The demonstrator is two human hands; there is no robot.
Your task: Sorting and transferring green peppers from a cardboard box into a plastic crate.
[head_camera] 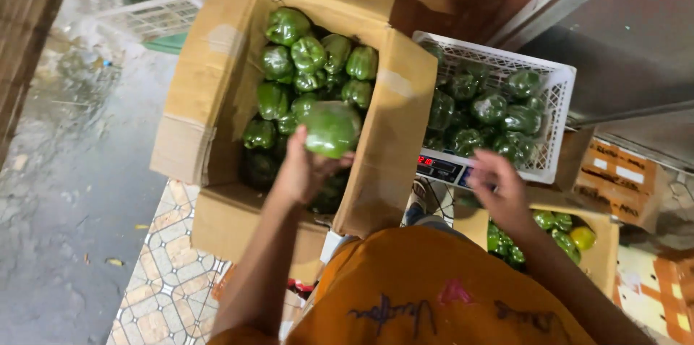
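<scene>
Gripping a green bell pepper [331,128] mid-frame over the open cardboard box [217,78], the left hand [302,171] curls its fingers under it. Looks light, firm and waxy-slick, so cupping the body seems safest. The right hand [499,186] hovers lower right, fingers loosely bent, holding nothing.

left hand [303,168]: raised, fingers curled in a grip | right hand [499,187]: extended, palm down, empty

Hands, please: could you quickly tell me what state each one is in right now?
Left hand: closed around a green bell pepper above the cardboard box.
Right hand: open, empty, by the scale.
</scene>
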